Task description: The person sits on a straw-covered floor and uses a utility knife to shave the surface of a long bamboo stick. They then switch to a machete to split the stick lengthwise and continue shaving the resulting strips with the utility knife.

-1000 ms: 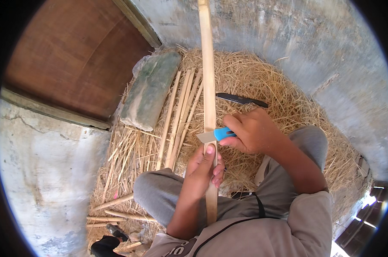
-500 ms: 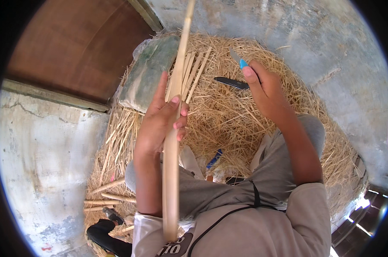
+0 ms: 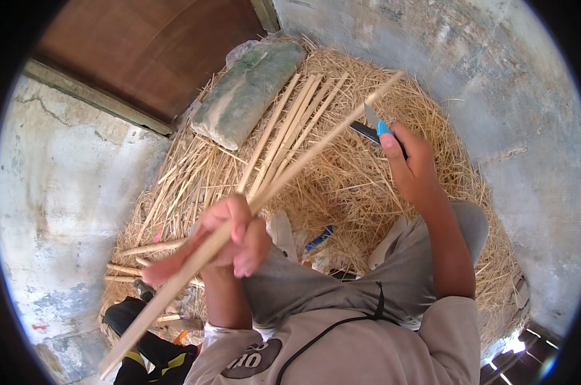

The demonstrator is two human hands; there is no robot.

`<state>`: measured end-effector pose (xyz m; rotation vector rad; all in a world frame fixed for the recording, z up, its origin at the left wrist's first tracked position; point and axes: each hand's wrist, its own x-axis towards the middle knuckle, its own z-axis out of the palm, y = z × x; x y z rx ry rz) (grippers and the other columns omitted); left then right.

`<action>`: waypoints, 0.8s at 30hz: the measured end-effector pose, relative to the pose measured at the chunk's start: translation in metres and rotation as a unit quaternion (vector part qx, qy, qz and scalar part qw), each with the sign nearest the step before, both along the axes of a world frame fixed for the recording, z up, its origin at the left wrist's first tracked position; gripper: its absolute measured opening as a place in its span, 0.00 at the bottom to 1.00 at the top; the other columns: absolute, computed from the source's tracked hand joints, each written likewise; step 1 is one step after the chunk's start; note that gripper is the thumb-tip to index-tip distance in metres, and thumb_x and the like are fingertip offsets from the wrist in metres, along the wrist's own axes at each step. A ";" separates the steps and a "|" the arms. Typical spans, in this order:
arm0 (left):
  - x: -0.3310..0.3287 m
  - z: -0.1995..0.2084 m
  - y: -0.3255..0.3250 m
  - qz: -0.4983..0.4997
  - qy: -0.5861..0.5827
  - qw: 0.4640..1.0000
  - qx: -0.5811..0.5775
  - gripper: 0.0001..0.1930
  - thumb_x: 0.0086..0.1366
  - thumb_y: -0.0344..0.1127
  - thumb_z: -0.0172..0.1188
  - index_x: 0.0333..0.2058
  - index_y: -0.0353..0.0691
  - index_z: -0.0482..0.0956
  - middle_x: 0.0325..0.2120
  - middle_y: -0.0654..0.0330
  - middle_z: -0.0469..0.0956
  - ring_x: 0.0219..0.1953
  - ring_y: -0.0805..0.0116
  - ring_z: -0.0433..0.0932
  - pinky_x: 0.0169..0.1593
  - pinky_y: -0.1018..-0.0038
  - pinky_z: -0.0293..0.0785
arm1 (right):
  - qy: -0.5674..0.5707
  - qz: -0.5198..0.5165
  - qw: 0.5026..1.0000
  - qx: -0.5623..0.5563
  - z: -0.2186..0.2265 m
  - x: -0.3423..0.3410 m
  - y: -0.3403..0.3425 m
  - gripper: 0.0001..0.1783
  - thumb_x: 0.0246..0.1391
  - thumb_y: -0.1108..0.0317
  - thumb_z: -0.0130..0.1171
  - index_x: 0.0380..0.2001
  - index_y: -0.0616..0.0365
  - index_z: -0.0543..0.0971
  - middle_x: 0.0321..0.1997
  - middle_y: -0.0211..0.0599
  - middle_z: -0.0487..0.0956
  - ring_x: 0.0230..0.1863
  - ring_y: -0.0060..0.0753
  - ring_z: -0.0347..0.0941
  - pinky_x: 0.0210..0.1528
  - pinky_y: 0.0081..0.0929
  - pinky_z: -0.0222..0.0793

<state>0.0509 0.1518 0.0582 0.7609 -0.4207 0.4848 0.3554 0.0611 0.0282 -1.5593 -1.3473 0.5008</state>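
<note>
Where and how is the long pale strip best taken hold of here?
Probably around the middle of the long pale strip, from the person's near side, fingers curled across its narrow width, about where the left hand has it. It is long, slender and slanted, so a central grip should balance best. Its upper-right end looks poorer: the blue-handled knife in the right hand appears close.

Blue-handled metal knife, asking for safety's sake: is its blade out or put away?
Out: the grey metal blade shows bare beyond the blue handle held in the right hand.
</note>
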 end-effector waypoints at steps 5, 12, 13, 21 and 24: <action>-0.002 -0.005 -0.011 -0.134 -0.003 0.980 0.150 0.60 0.40 0.68 0.78 0.58 0.25 0.62 0.39 0.53 0.73 0.35 0.69 0.74 0.35 0.74 0.72 | -0.002 0.012 1.000 0.003 -0.002 -0.005 0.004 0.21 0.71 0.52 0.52 0.33 0.60 0.75 0.16 0.31 0.65 0.18 0.23 0.61 0.23 0.29 0.58; -0.009 -0.011 -0.009 -0.105 -0.024 0.978 0.179 0.60 0.43 0.57 0.83 0.64 0.25 0.58 0.42 0.48 0.77 0.37 0.67 0.76 0.34 0.74 0.74 | 0.013 0.009 1.000 -0.010 -0.008 -0.002 0.012 0.22 0.72 0.52 0.51 0.32 0.61 0.73 0.17 0.31 0.64 0.19 0.21 0.58 0.24 0.28 0.57; -0.013 -0.004 -0.010 -0.087 -0.013 0.974 0.209 0.59 0.44 0.54 0.84 0.64 0.25 0.58 0.42 0.48 0.77 0.37 0.67 0.77 0.34 0.74 0.74 | 0.017 0.017 1.000 -0.010 -0.006 -0.005 0.015 0.22 0.72 0.52 0.51 0.31 0.61 0.73 0.17 0.30 0.64 0.20 0.21 0.58 0.24 0.28 0.57; 0.004 0.038 -0.018 0.517 0.378 0.632 0.437 0.25 0.57 0.42 0.76 0.48 0.34 0.81 0.40 0.56 0.82 0.38 0.60 0.80 0.49 0.60 0.76 | 0.024 0.023 0.999 -0.006 -0.014 -0.005 0.014 0.22 0.72 0.52 0.50 0.31 0.61 0.73 0.18 0.29 0.64 0.21 0.19 0.57 0.24 0.27 0.56; 0.009 -0.001 -0.002 0.665 0.278 0.618 0.314 0.19 0.57 0.46 0.76 0.37 0.38 0.82 0.40 0.58 0.83 0.40 0.59 0.81 0.52 0.57 0.76 | 0.041 0.010 0.998 -0.039 -0.014 -0.013 0.019 0.24 0.72 0.50 0.49 0.29 0.59 0.73 0.18 0.27 0.64 0.21 0.18 0.57 0.25 0.26 0.56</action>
